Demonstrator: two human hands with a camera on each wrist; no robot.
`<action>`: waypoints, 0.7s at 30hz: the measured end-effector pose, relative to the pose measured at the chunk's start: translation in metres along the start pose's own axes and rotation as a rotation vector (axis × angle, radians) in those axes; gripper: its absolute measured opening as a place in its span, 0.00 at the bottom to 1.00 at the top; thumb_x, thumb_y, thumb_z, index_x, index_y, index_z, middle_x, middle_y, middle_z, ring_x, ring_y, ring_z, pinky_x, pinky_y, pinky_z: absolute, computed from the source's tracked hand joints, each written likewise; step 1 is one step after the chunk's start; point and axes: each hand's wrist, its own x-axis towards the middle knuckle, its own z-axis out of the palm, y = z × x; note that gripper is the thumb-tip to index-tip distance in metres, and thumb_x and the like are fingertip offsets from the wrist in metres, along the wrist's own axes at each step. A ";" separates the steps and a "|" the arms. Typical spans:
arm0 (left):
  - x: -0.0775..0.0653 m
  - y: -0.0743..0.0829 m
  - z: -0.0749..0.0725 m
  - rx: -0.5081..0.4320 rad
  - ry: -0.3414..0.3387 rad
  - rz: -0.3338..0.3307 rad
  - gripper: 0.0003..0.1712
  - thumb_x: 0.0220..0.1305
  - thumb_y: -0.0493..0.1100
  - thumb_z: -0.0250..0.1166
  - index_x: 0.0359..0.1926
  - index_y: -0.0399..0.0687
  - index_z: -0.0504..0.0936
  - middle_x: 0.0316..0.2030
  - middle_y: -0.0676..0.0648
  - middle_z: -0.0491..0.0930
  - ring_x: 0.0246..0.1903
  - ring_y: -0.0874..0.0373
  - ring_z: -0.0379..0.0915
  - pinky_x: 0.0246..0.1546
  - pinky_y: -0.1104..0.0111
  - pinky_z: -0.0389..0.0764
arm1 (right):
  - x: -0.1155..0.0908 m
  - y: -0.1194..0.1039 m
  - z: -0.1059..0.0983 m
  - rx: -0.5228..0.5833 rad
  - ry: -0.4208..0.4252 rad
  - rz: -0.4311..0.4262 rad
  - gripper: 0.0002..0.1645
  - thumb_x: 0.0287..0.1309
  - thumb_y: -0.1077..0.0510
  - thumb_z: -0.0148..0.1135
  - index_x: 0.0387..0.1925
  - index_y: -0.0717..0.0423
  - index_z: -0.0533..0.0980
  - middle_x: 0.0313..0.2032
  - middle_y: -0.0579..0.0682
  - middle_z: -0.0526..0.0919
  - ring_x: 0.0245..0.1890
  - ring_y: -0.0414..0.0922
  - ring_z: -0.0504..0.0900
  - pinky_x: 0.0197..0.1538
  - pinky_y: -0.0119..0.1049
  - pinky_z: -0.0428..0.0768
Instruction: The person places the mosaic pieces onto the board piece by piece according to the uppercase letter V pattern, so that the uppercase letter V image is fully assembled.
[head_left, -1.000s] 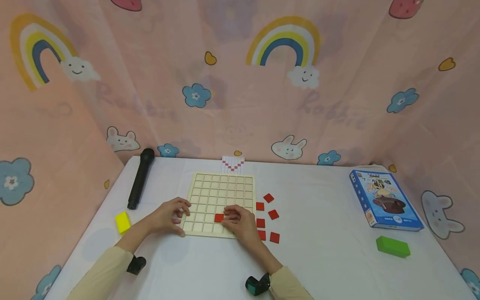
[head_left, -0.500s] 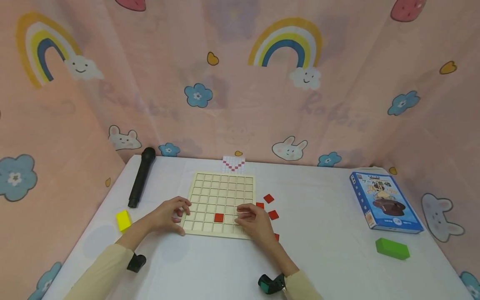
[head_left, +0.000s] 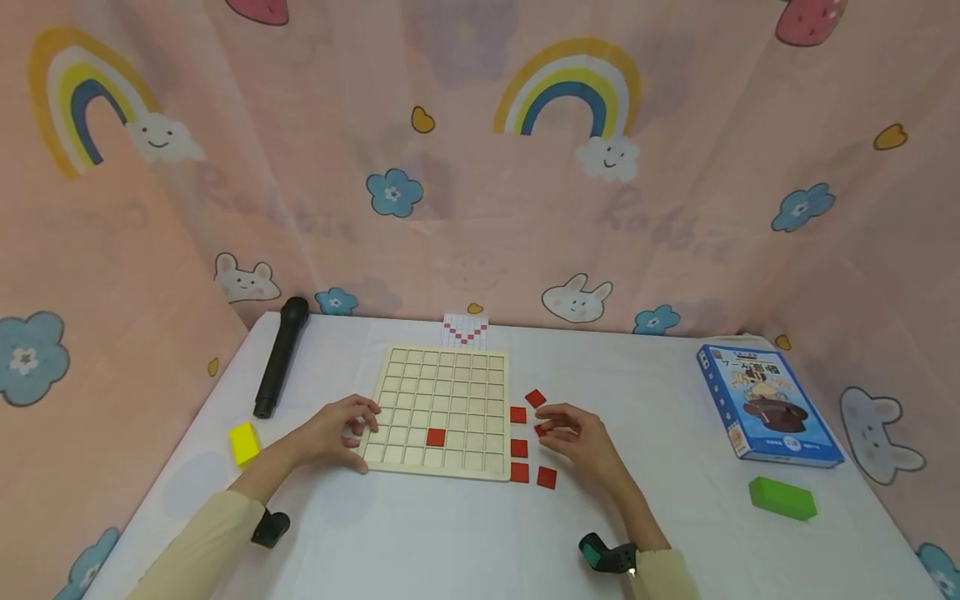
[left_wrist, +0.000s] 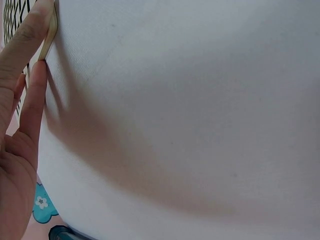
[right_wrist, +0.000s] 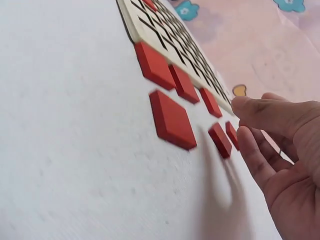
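A cream grid board [head_left: 457,387] lies on the white table with one red square tile [head_left: 436,437] in a cell near its lower middle. My left hand [head_left: 333,433] touches the board's left edge and near left corner, fingers and thumb spread. Several loose red tiles [head_left: 519,448] lie along the right side. Over them hovers my right hand [head_left: 581,437], its fingertips by a partly hidden red tile [head_left: 539,430]. In the right wrist view, a gap shows between the thumb and fingers of the right hand [right_wrist: 295,150], and the nearby red tile [right_wrist: 220,141] rests on the table.
Behind the board, a small card [head_left: 465,331] shows a red V pattern on a grid. A black microphone [head_left: 281,358] and yellow block [head_left: 244,444] lie at the left. On the right are a blue box [head_left: 771,404] and a green block [head_left: 782,497].
My right hand has let go of the red tile in the board's cell and moved right, off the board, to the loose tiles. The left hand has stayed at the board's edge.
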 end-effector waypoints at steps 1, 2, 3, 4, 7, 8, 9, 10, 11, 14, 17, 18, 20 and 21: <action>0.000 0.000 0.000 -0.002 -0.001 -0.004 0.26 0.35 0.40 0.82 0.36 0.44 0.78 0.54 0.40 0.71 0.38 0.56 0.68 0.34 0.75 0.77 | 0.001 0.003 -0.004 -0.022 -0.007 -0.002 0.24 0.52 0.68 0.68 0.52 0.56 0.77 0.49 0.53 0.80 0.47 0.50 0.79 0.50 0.35 0.79; 0.000 0.000 0.000 -0.005 0.000 -0.010 0.26 0.35 0.40 0.82 0.36 0.45 0.78 0.55 0.41 0.71 0.38 0.56 0.68 0.34 0.75 0.77 | 0.002 0.006 -0.008 -0.039 -0.020 -0.003 0.24 0.53 0.68 0.68 0.52 0.56 0.77 0.49 0.53 0.80 0.48 0.50 0.79 0.51 0.37 0.78; 0.000 0.000 0.000 -0.002 -0.001 -0.003 0.26 0.35 0.40 0.82 0.36 0.44 0.78 0.54 0.40 0.71 0.38 0.56 0.68 0.34 0.75 0.77 | 0.004 0.009 -0.012 -0.058 -0.037 0.000 0.23 0.53 0.68 0.68 0.53 0.56 0.77 0.50 0.53 0.80 0.49 0.50 0.78 0.51 0.38 0.78; 0.000 0.000 0.000 -0.002 -0.001 0.000 0.25 0.35 0.40 0.82 0.36 0.44 0.78 0.54 0.40 0.71 0.38 0.56 0.68 0.34 0.75 0.78 | 0.005 0.012 -0.015 -0.075 -0.056 0.006 0.23 0.54 0.67 0.68 0.53 0.56 0.76 0.50 0.53 0.80 0.49 0.50 0.78 0.52 0.38 0.78; 0.001 -0.001 0.001 -0.004 -0.001 0.014 0.25 0.35 0.40 0.82 0.36 0.44 0.78 0.54 0.40 0.71 0.37 0.56 0.68 0.33 0.74 0.78 | 0.009 0.018 -0.023 -0.102 -0.121 0.022 0.23 0.55 0.64 0.68 0.54 0.56 0.76 0.51 0.53 0.80 0.48 0.49 0.78 0.52 0.39 0.78; 0.001 -0.001 0.001 -0.006 -0.002 0.018 0.26 0.35 0.40 0.82 0.36 0.43 0.78 0.54 0.39 0.71 0.37 0.57 0.68 0.33 0.74 0.78 | 0.010 0.019 -0.025 -0.107 -0.139 0.023 0.23 0.55 0.64 0.68 0.53 0.56 0.76 0.51 0.53 0.80 0.48 0.49 0.78 0.52 0.38 0.78; 0.001 -0.001 0.001 -0.007 -0.002 0.019 0.26 0.35 0.40 0.82 0.36 0.43 0.78 0.54 0.39 0.71 0.37 0.57 0.68 0.33 0.74 0.78 | 0.012 0.020 -0.027 -0.117 -0.156 0.011 0.22 0.54 0.64 0.68 0.53 0.57 0.77 0.50 0.53 0.80 0.47 0.49 0.79 0.51 0.38 0.78; 0.001 -0.001 0.001 -0.006 -0.003 0.019 0.26 0.35 0.40 0.82 0.36 0.43 0.78 0.54 0.39 0.71 0.37 0.57 0.68 0.33 0.74 0.78 | 0.013 0.020 -0.028 -0.123 -0.168 0.004 0.21 0.54 0.64 0.68 0.52 0.57 0.77 0.50 0.53 0.81 0.46 0.48 0.79 0.51 0.37 0.79; 0.001 -0.002 0.002 -0.004 -0.003 0.017 0.26 0.35 0.40 0.82 0.36 0.43 0.78 0.54 0.39 0.71 0.37 0.57 0.68 0.33 0.74 0.78 | 0.015 0.021 -0.029 -0.128 -0.178 -0.007 0.20 0.54 0.64 0.68 0.51 0.57 0.78 0.48 0.53 0.81 0.45 0.48 0.78 0.50 0.36 0.79; 0.000 -0.002 0.002 0.004 0.002 0.007 0.26 0.35 0.40 0.82 0.36 0.44 0.78 0.54 0.40 0.71 0.37 0.57 0.68 0.33 0.75 0.78 | 0.018 0.021 -0.030 -0.145 -0.189 -0.042 0.17 0.55 0.63 0.68 0.48 0.57 0.79 0.45 0.52 0.82 0.41 0.47 0.78 0.47 0.33 0.80; -0.001 -0.002 0.002 0.007 0.004 0.004 0.26 0.35 0.40 0.82 0.36 0.44 0.78 0.54 0.40 0.71 0.37 0.56 0.68 0.33 0.75 0.78 | 0.019 0.022 -0.028 -0.140 -0.166 -0.048 0.16 0.55 0.63 0.68 0.46 0.58 0.79 0.43 0.52 0.83 0.39 0.45 0.78 0.45 0.31 0.80; -0.001 -0.002 0.002 0.006 0.005 0.007 0.26 0.35 0.40 0.82 0.36 0.44 0.78 0.54 0.40 0.71 0.37 0.56 0.68 0.33 0.75 0.78 | 0.018 0.023 -0.028 -0.131 -0.155 -0.050 0.16 0.55 0.63 0.68 0.46 0.58 0.79 0.43 0.52 0.83 0.39 0.45 0.79 0.45 0.31 0.80; 0.000 -0.003 0.002 0.005 0.005 0.013 0.26 0.35 0.41 0.82 0.37 0.44 0.78 0.54 0.40 0.71 0.37 0.56 0.68 0.33 0.74 0.78 | 0.017 0.024 -0.027 -0.113 -0.127 -0.048 0.16 0.54 0.62 0.69 0.46 0.59 0.79 0.42 0.52 0.83 0.39 0.45 0.80 0.45 0.30 0.80; 0.000 -0.004 0.002 0.003 0.004 0.013 0.26 0.35 0.41 0.82 0.37 0.44 0.78 0.54 0.40 0.71 0.37 0.56 0.68 0.33 0.74 0.78 | 0.016 0.025 -0.026 -0.105 -0.115 -0.058 0.17 0.54 0.62 0.69 0.47 0.60 0.79 0.43 0.53 0.83 0.39 0.45 0.80 0.45 0.30 0.80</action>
